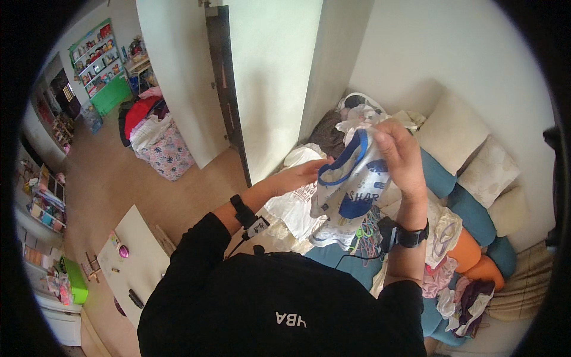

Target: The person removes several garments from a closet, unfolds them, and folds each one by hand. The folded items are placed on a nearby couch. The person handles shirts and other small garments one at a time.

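Note:
A small white children's top with blue neck trim and a blue shark print [352,196] hangs in front of me. My right hand [397,151] pinches its upper right part, near the trim. My left hand [301,176] reaches to the other side of the neck opening, with the fingers partly behind the cloth. Whether those fingers grip the trim or only touch it cannot be made out. Below the top lie a white printed T-shirt [296,207] and a tangle of colourful clothes hangers [370,232], both partly covered by it.
A teal sofa [341,263] bears piled clothes [439,276], cream cushions [450,129] and an orange cushion [466,247]. Left of it stands a tall white cabinet with an open door [187,80]. A floral fabric bin [165,149] overflows with clothes. A white table [134,250] stands at lower left.

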Action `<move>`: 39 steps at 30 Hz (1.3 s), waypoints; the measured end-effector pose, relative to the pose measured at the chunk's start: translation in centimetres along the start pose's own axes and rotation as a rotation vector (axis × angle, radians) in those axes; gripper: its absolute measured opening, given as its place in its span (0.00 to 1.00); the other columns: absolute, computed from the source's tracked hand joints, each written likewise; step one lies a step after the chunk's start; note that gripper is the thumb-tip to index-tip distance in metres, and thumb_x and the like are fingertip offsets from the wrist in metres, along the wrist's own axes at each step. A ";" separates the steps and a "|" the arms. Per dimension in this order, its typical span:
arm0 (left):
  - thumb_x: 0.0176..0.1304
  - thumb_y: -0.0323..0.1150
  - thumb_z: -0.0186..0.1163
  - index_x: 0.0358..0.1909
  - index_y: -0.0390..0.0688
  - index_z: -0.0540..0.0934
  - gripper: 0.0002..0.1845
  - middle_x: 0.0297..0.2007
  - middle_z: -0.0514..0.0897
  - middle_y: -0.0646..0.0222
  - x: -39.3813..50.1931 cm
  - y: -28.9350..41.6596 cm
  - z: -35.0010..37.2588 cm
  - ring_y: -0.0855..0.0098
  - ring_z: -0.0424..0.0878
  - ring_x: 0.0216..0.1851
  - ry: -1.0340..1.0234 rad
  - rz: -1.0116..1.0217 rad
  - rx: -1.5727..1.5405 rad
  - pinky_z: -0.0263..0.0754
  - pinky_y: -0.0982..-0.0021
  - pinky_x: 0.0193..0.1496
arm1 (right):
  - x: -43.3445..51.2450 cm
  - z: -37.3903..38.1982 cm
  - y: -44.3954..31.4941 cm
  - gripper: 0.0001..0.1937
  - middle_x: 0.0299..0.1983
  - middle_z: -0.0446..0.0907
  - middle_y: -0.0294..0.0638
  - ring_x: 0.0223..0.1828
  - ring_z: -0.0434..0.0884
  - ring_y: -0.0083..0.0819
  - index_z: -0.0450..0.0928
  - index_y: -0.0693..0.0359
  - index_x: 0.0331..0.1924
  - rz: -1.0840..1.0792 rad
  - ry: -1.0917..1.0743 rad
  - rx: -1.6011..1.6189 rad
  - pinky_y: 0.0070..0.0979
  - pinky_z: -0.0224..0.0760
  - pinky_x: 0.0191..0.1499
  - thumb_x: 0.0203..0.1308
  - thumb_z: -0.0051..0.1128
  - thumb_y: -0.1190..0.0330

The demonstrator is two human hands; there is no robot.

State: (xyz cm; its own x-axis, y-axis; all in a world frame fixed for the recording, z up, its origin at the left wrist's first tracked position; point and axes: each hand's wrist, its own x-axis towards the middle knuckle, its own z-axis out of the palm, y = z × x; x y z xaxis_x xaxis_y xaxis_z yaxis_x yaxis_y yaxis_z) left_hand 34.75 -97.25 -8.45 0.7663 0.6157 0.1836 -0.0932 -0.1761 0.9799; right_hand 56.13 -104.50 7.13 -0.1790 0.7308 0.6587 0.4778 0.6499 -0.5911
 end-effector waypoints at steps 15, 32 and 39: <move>0.68 0.44 0.50 0.56 0.41 0.64 0.22 0.46 0.73 0.67 0.8 2.7 2.4 0.77 0.73 0.45 -0.072 -0.008 -0.010 0.71 0.71 0.45 | -1.5 -3.2 1.1 0.10 0.26 0.67 0.23 0.28 0.61 0.12 0.72 0.59 0.32 0.144 0.194 0.291 0.11 0.55 0.31 0.67 0.48 0.63; 0.65 0.38 0.55 0.35 0.41 0.68 0.11 0.27 0.67 0.77 1.1 12.1 -1.7 0.83 0.63 0.30 0.565 0.408 0.619 0.62 0.80 0.32 | -2.3 -4.0 4.5 0.09 0.22 0.68 0.30 0.27 0.64 0.16 0.72 0.63 0.32 0.140 0.304 -0.147 0.16 0.62 0.30 0.64 0.52 0.66; 0.58 0.42 0.64 0.51 0.36 0.73 0.25 0.41 0.80 0.71 1.5 16.7 -4.8 0.77 0.76 0.41 0.013 -0.233 0.157 0.72 0.77 0.43 | -0.7 -5.3 4.6 0.08 0.26 0.67 0.28 0.28 0.63 0.15 0.72 0.62 0.34 0.078 0.246 0.045 0.14 0.59 0.31 0.65 0.49 0.66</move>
State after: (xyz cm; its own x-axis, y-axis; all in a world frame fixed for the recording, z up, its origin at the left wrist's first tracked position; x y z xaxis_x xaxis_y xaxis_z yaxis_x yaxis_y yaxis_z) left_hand 31.34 -95.58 8.53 0.7473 0.6631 -0.0434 0.1849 -0.1448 0.9720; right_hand 62.99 -103.13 6.37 0.0743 0.7098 0.7005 0.4422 0.6061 -0.6611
